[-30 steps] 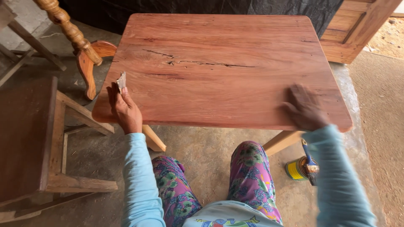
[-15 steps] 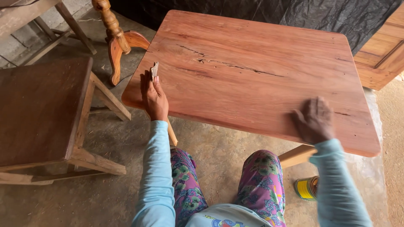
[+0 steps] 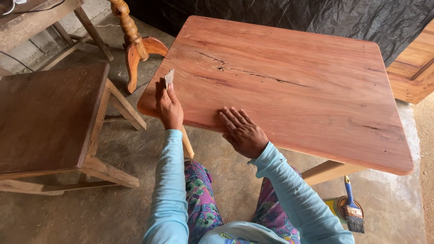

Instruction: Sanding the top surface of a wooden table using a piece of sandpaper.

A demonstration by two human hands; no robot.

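A reddish wooden tabletop (image 3: 294, 90) with a dark crack across it fills the middle of the view. My left hand (image 3: 168, 106) grips a small folded piece of sandpaper (image 3: 169, 77) and rests at the table's near-left edge. My right hand (image 3: 242, 131) lies flat, fingers spread, on the tabletop near its front edge, a short way to the right of my left hand.
A dark wooden stool (image 3: 54, 122) stands to the left. A turned wooden leg piece (image 3: 133, 43) lies on the floor behind it. A paint tin (image 3: 337, 205) with a blue-handled brush (image 3: 351, 210) across it sits on the concrete floor at lower right. Black sheeting (image 3: 316, 18) hangs behind.
My right hand has slid left along the tabletop's front edge, from the right side to near my left hand. My left hand stays at the left edge holding the sandpaper. The view shifted.
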